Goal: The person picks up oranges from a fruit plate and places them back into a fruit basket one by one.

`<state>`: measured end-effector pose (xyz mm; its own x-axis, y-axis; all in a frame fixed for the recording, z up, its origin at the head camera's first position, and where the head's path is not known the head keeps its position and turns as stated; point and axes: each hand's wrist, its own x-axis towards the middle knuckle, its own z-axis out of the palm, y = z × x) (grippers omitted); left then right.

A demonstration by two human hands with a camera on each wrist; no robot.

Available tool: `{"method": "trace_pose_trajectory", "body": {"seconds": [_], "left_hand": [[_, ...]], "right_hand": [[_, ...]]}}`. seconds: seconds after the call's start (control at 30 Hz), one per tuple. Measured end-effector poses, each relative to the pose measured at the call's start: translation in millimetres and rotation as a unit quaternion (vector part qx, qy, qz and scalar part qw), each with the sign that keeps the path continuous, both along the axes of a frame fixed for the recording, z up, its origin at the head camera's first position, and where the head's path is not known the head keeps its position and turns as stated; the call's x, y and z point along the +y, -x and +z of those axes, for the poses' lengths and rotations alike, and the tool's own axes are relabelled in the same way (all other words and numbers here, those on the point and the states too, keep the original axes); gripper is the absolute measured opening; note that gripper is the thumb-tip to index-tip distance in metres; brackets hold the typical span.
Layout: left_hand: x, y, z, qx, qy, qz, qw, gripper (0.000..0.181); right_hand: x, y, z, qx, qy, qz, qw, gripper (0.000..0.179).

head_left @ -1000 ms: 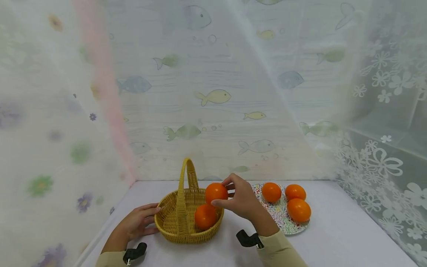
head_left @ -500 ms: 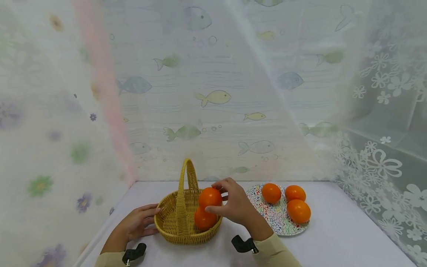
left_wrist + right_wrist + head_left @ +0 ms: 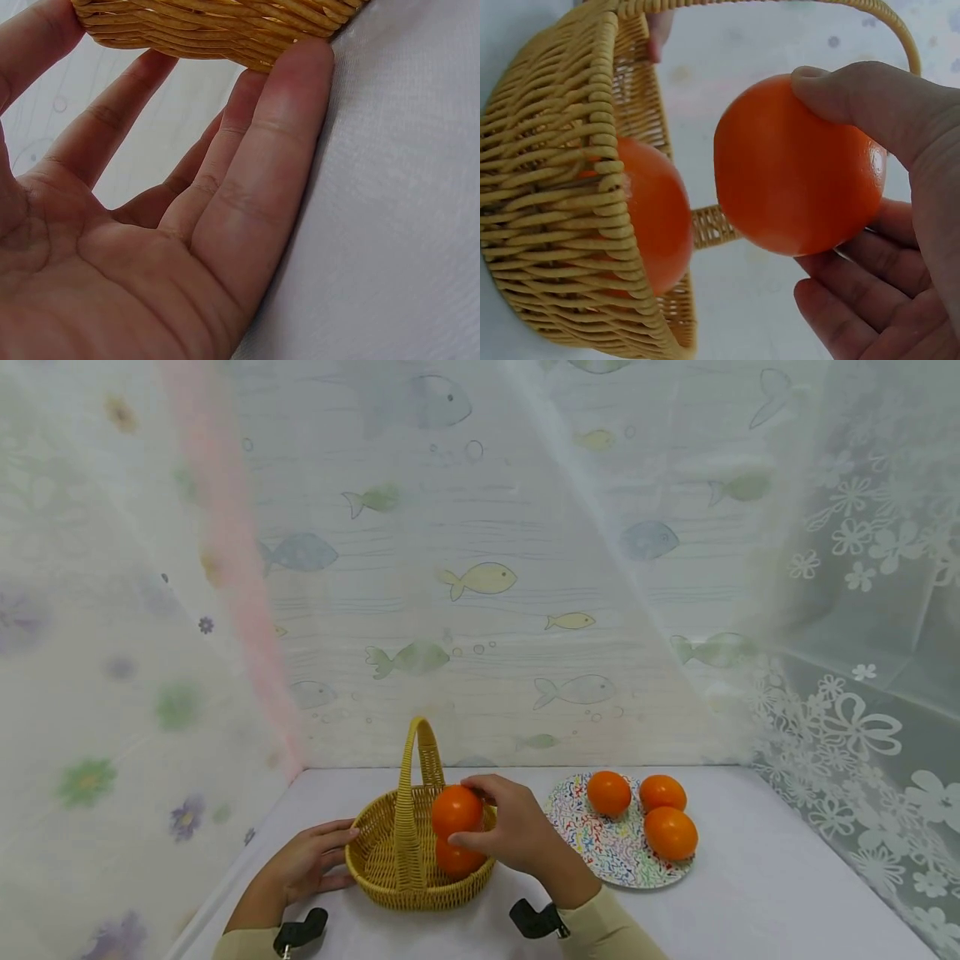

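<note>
My right hand (image 3: 519, 828) holds a smooth, round orange (image 3: 799, 169) between thumb and fingers, above the right side of a yellow wicker basket (image 3: 562, 195). A second orange (image 3: 656, 217) lies inside the basket; in the head view the held one partly covers it. The two oranges are apart in the right wrist view. At the basket's left side, my left hand (image 3: 309, 862) touches the wicker wall with its fingertips, and its fingers (image 3: 259, 165) are mostly straight. The basket's arched handle (image 3: 406, 810) stands upright across its middle.
To the right, a round plate (image 3: 607, 843) with a multicoloured pattern bears 3 more oranges (image 3: 671, 833). Everything stands on a white cloth-covered table (image 3: 757, 877). A sheet with printed fish (image 3: 480, 578) hangs behind, and patterned sheets hang at both sides.
My right hand has moved left and slightly down with the orange, from the basket's right rim to above its inside. My left hand has stayed at the basket's side.
</note>
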<state>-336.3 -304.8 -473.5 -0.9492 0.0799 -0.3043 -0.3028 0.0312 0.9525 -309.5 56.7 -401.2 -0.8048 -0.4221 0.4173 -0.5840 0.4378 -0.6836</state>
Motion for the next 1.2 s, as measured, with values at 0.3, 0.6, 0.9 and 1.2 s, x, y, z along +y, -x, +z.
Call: {"method": "trace_pose_trajectory", "body": {"seconds": [0.3,0.6,0.9,1.2], "left_hand": [[0.9,0.6,0.4,0.000,0.002,0.005,1.0000,0.075],[0.2,0.4,1.0,0.005,0.002,-0.013,0.9999,0.078],[-1.6,0.4,0.5,0.007,-0.005,-0.017,0.9998,0.079],[-1.6,0.0,0.6,0.008,-0.006,-0.023,0.9997,0.079]], "right_hand": [[-8,-3.2,-3.8,0.002,-0.041,0.016,0.9990,0.067],[-14,-7.0,-6.3,-0.008,-0.039,0.029,0.9988,0.062],[-20,-10.1,-8.2,-0.012,-0.069,0.012,0.9975,0.062],[-21,-8.9,-13.2,0.002,-0.098,-0.009,0.9952,0.062]]}}
